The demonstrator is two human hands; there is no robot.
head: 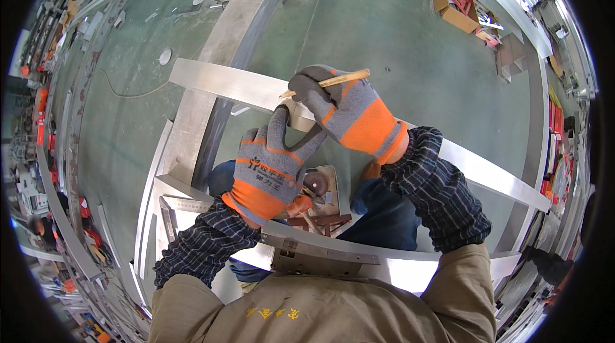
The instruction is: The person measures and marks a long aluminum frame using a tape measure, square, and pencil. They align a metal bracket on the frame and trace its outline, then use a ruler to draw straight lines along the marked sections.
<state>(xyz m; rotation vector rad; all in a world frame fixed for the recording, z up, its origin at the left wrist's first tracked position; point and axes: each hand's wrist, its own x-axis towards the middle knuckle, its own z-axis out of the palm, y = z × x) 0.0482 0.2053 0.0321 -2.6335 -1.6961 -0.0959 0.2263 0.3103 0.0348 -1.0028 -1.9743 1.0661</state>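
Both of my hands wear grey and orange knit work gloves. My right hand (353,110) grips a wooden pencil (345,78), its tip down at a long brushed-metal bar (226,79). This bar crosses in front of me from upper left to lower right. With thumb and forefinger, my left hand (271,165) holds a small metal piece (301,122) against the bar's near side, close under the pencil tip. My right hand partly hides that piece, so its full shape cannot be seen.
A thick metal beam (192,136) supports the bar at left. Nearer me are a steel square (185,204), an orange-headed hammer (300,205) and a tray with a disc (316,183). A cardboard box (460,17) stands far right. At the left edge, a person (43,227) is visible.
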